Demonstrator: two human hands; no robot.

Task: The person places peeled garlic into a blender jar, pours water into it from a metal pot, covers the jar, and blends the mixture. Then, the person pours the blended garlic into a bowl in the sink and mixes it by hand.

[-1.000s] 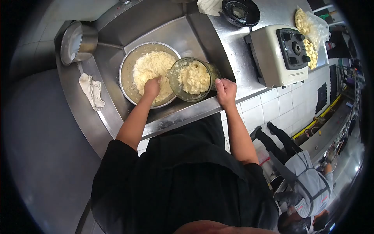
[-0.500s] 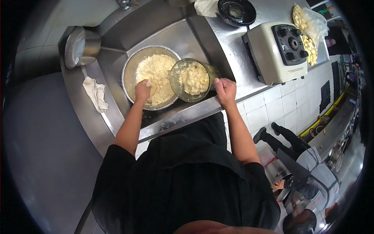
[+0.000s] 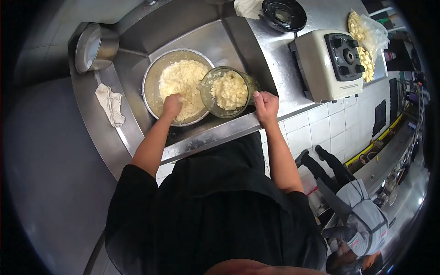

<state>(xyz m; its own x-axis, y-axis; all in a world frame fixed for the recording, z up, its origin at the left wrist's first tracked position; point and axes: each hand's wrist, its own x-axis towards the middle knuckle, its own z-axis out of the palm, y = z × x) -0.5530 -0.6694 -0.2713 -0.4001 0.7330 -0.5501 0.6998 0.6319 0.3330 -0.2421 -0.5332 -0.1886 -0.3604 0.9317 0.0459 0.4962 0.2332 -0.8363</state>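
A round metal bowl (image 3: 147, 87) stands in the sink, holding crumbly pale yellow mash (image 3: 185, 73). My left hand (image 3: 172, 106) reaches over the bowl's near rim, its curled fingers closed in the mash and partly hidden by it. To the right, a see-through blender jug (image 3: 207, 101) is tipped over the bowl's right side, its mouth facing up and left. Lumpy yellow mash (image 3: 229, 90) fills much of the jug. My right hand (image 3: 267, 108) grips the jug's handle, thumb on top, at the sink's front edge.
A metal pot (image 3: 108, 49) and a white cloth (image 3: 110, 105) lie on the sink's left ledge. On the right counter are a blender base (image 3: 316, 68), a black lid (image 3: 284, 14) and bags of yellow pieces (image 3: 366, 64). Another person (image 3: 362, 206) is at lower right.
My left hand has shifted slightly right within the mash. My right hand holds the jug almost as before. The view has shifted a little, and the other person has moved.
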